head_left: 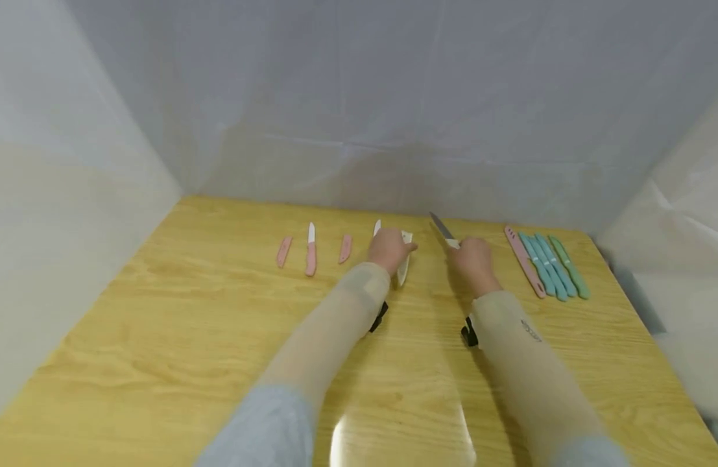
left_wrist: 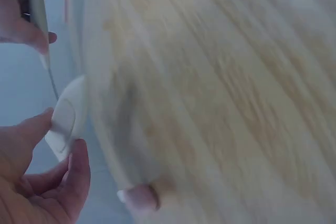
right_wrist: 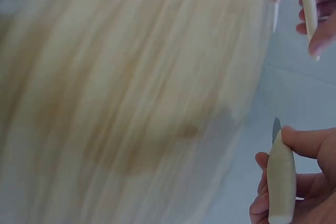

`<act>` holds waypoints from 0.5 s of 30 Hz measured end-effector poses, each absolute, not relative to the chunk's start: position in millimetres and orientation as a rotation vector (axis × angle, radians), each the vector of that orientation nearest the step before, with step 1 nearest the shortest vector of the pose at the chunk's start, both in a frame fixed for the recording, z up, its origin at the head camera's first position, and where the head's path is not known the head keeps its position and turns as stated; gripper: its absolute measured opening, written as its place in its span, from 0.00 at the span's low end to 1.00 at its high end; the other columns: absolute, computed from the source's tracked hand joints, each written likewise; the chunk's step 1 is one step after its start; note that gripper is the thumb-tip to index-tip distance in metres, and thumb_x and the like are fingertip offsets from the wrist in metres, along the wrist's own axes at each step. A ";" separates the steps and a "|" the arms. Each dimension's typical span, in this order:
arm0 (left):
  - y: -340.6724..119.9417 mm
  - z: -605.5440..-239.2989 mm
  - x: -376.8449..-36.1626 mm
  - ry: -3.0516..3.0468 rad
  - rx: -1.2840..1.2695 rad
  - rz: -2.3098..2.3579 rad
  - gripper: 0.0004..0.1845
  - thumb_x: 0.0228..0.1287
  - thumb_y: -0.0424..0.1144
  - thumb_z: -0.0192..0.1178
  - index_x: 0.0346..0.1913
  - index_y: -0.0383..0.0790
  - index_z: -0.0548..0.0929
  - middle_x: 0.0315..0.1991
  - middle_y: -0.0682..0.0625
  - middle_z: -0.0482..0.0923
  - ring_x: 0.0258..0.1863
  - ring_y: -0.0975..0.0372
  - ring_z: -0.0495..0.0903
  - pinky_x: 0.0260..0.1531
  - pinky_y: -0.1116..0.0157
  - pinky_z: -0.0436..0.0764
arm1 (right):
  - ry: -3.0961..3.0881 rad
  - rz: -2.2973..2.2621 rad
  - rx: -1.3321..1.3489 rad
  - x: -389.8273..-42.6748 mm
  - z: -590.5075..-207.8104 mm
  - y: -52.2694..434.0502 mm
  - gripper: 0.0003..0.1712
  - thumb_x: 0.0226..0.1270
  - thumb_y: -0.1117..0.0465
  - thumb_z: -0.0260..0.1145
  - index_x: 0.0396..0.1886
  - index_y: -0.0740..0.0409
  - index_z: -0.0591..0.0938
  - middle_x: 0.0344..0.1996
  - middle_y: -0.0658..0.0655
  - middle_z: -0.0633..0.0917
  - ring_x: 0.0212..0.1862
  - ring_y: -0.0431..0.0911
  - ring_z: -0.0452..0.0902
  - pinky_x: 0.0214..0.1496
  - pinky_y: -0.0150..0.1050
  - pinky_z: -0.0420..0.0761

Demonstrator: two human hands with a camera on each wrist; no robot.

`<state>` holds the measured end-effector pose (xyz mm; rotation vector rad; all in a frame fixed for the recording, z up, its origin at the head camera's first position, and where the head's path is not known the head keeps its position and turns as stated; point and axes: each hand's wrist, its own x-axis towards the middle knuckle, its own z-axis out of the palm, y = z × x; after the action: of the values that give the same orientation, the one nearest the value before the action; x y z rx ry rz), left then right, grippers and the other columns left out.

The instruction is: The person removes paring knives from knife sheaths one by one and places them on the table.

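Pale plastic sheeting walls off three sides of the wooden table point(head_left: 160, 337) I am looking down on through the head camera. My left hand point(head_left: 389, 250) is out near the far edge, fingers curled round a cream blade sheath point(head_left: 404, 267); in the left wrist view the thumb and fingertips pinch that sheath point(left_wrist: 65, 121) by its rounded end. A white blade tip point(head_left: 377, 227) shows just behind this hand, though I cannot tell what it belongs to.

My right hand point(head_left: 474, 262) sits a little apart to the right, clamped on the cream handle of a knife point(head_left: 443, 231) whose dark blade points up and away toward the back wall. The right wrist view shows the fingers wrapped round that handle point(right_wrist: 281, 182), thumb on top, with the blade only just visible past it.

Left of my hands lie a pink sheath point(head_left: 284, 251), a pink-handled knife point(head_left: 311, 250) and a second pink sheath point(head_left: 345, 248), spaced apart in a row. To the right, a pink sheathed knife point(head_left: 525, 261) lies just beside a tight group of teal and green sheathed knives point(head_left: 554, 266).
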<state>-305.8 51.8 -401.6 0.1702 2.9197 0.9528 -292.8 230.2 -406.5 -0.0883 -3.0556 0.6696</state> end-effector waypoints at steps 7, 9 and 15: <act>62.4 -420.8 -320.0 2.905 0.057 0.919 0.16 0.65 0.51 0.62 0.27 0.43 0.82 0.32 0.52 0.83 0.37 0.60 0.81 0.63 0.55 0.69 | -3.077 0.692 -0.222 -297.3 -415.5 216.4 0.22 0.72 0.56 0.58 0.36 0.77 0.80 0.40 0.74 0.83 0.45 0.63 0.78 0.52 0.54 0.77; 64.4 -422.6 -321.6 2.892 0.025 0.915 0.14 0.65 0.50 0.63 0.31 0.42 0.83 0.35 0.51 0.84 0.39 0.59 0.81 0.63 0.55 0.68 | -3.100 0.675 -0.259 -297.1 -418.4 213.2 0.23 0.71 0.56 0.58 0.39 0.77 0.81 0.43 0.74 0.83 0.47 0.63 0.78 0.54 0.54 0.77; 71.5 -423.1 -325.0 2.881 0.020 0.816 0.12 0.66 0.48 0.62 0.39 0.41 0.85 0.40 0.49 0.85 0.39 0.58 0.81 0.51 0.59 0.77 | -3.146 0.716 -0.329 -297.4 -422.7 202.3 0.22 0.70 0.56 0.59 0.42 0.76 0.81 0.44 0.72 0.83 0.39 0.56 0.77 0.47 0.49 0.80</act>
<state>-325.0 71.5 -423.1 0.0203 2.8805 0.8161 -297.4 202.3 -422.7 -0.3295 -3.1455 0.7161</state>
